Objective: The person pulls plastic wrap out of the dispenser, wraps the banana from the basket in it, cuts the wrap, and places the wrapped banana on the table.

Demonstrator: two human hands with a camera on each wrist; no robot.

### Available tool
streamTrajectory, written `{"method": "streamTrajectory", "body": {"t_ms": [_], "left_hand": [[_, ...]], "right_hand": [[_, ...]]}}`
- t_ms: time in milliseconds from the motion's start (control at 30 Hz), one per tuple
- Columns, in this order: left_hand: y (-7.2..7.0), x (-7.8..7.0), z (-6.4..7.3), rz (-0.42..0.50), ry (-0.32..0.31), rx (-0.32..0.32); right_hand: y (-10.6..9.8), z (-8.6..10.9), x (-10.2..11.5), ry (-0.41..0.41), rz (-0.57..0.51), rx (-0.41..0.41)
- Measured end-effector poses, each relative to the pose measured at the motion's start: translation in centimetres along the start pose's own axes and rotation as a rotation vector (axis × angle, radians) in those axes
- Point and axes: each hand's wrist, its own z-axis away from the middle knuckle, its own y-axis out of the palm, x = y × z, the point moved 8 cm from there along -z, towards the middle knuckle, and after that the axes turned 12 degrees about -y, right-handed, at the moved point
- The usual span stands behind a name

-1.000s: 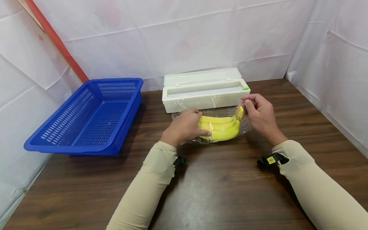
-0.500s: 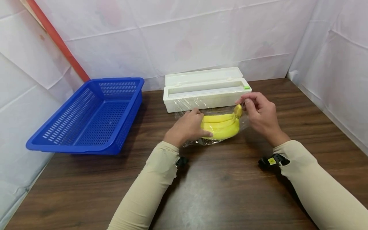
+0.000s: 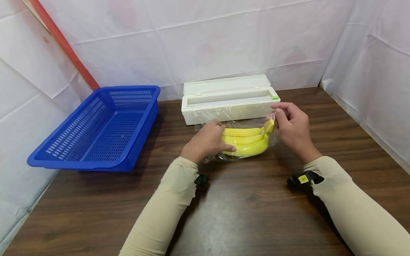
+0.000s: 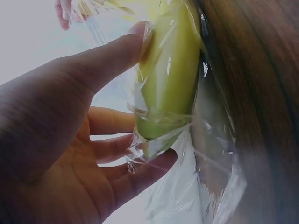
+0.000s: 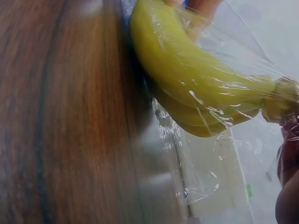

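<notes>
A bunch of yellow bananas (image 3: 245, 141) lies sideways in the middle of the table, wrapped in clear cling film (image 5: 212, 179). My left hand (image 3: 205, 143) grips its left end, thumb on the near side; the left wrist view shows the thumb against a banana (image 4: 170, 79) and fingers round the film-covered tip. At the stem end, my right hand (image 3: 293, 124) pinches film between thumb and fingers, drawing it tight over the stem. Part of those fingers is cut off in the right wrist view. Behind the bunch stands a white cling film box (image 3: 230, 108), its lid raised.
A blue plastic basket (image 3: 126, 161) with slotted sides stands to the left. The wooden table (image 3: 250, 213) runs up to white sheeting (image 3: 205, 39) at the back and sides. A small green tab (image 3: 274, 97) sits on the box's right end.
The stem end of the bananas and my right hand have shifted slightly to the right over the last half second. My left hand keeps its hold on the bunch.
</notes>
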Motion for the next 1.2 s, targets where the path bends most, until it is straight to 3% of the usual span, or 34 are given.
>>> {"method": "streamTrajectory", "body": {"t_ms": [300, 500, 667, 867, 1033, 1200], "left_hand": [[0.1, 0.4, 0.3, -0.018, -0.010, -0.021], [0.4, 0.8, 0.7, -0.056, 0.024, -0.073], [0.5, 1.3, 1.2, -0.066, 0.040, -0.103], [0.5, 2.1, 1.8, 0.027, 0.078, -0.114], [0.6, 2.4, 2.0, 0.071, 0.095, -0.100], [0.8, 2.8, 1.5, 0.115, 0.110, -0.023]], "right_hand": [[0.3, 0.1, -1.7, 0.263, -0.139, 0.057], [0.9, 1.2, -3.4, 0.498, -0.416, 0.055], [1.8, 1.8, -3.9, 0.605, -0.510, 0.096], [2.1, 1.7, -4.1, 0.637, -0.534, 0.081], [1.8, 1.7, -4.4, 0.568, -0.356, 0.118], [1.4, 1.8, -4.3, 0.516, -0.284, 0.145]]}}
